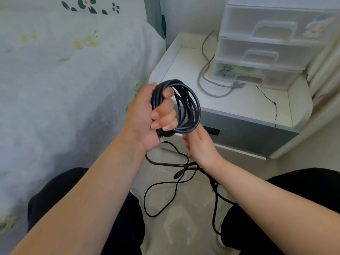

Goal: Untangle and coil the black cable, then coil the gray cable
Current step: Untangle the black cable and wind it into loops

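My left hand (147, 115) grips a bundle of several loops of the black cable (191, 103), held up in front of the nightstand. Just below the coil, my right hand (200, 144) is closed around the cable's loose run. The free length hangs down from both hands and lies in slack loops on the tiled floor between my knees. The gray cable (206, 70) lies uncoiled on the nightstand top, curving from the back edge to its plug ends near the drawer unit.
A white nightstand (239, 107) stands ahead, carrying a translucent plastic drawer unit (266, 52) and a thin black wire (270, 102). A bed with a floral sheet (64, 80) fills the left. My dark-trousered knees frame the floor.
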Action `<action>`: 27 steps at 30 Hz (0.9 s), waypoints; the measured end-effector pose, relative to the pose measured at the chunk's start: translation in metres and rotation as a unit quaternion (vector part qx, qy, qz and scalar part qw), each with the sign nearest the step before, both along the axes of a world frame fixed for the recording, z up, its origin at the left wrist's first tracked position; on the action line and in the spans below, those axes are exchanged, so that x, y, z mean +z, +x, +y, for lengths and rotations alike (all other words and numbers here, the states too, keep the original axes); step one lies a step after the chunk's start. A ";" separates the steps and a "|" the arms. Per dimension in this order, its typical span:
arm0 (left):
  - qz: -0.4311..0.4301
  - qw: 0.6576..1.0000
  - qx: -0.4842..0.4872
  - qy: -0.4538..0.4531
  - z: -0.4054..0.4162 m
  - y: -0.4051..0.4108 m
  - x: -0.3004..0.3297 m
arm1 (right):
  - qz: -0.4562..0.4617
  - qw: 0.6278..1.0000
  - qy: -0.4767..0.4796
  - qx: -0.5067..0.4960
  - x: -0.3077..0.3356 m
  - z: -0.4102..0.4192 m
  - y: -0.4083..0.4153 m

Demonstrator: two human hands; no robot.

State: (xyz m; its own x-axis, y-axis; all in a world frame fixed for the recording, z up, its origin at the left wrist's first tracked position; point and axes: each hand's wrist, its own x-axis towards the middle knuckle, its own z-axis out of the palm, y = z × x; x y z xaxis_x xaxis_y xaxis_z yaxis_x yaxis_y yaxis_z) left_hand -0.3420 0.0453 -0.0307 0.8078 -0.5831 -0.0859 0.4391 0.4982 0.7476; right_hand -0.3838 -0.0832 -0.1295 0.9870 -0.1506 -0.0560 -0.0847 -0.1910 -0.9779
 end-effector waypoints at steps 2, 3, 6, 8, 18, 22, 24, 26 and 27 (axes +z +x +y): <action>0.010 0.998 0.055 -0.028 0.002 0.005 0.001 | -0.001 0.997 -0.071 0.042 -0.005 0.005 -0.005; 0.020 0.995 0.089 -0.037 0.003 0.007 0.002 | 0.004 0.992 -0.111 0.063 -0.006 0.007 -0.007; 0.046 0.980 0.192 -0.038 0.006 0.013 0.003 | 0.033 0.975 -0.184 0.117 -0.003 0.013 -0.012; 0.050 0.967 0.245 -0.037 0.008 0.016 0.005 | 0.074 0.973 -0.149 0.159 -0.002 0.014 -0.015; 0.074 0.924 0.371 -0.053 0.027 0.035 0.004 | 0.011 0.984 0.014 0.178 0.013 0.013 -0.034; 0.089 0.919 0.383 -0.035 0.025 0.040 0.001 | -0.109 0.959 -0.107 0.240 0.016 0.012 -0.043; 0.097 0.921 0.378 -0.025 0.023 0.040 -0.001 | -0.126 0.940 -0.197 0.250 0.014 0.012 -0.041; 0.098 0.924 0.368 -0.014 0.021 0.039 -0.003 | -0.196 0.914 -0.276 0.223 0.010 0.012 -0.036; 0.096 0.928 0.361 -0.007 0.020 0.037 -0.005 | -0.232 0.906 -0.287 0.207 0.010 0.011 -0.033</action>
State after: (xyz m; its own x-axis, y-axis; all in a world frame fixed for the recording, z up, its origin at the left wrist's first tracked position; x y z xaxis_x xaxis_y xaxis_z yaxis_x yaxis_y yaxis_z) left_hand -0.3046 0.0649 -0.0354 0.9589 0.1023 -0.2646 0.1112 0.7225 0.6823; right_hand -0.4169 -0.0727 -0.1194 0.8631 0.3653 0.3487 0.5047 -0.6005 -0.6202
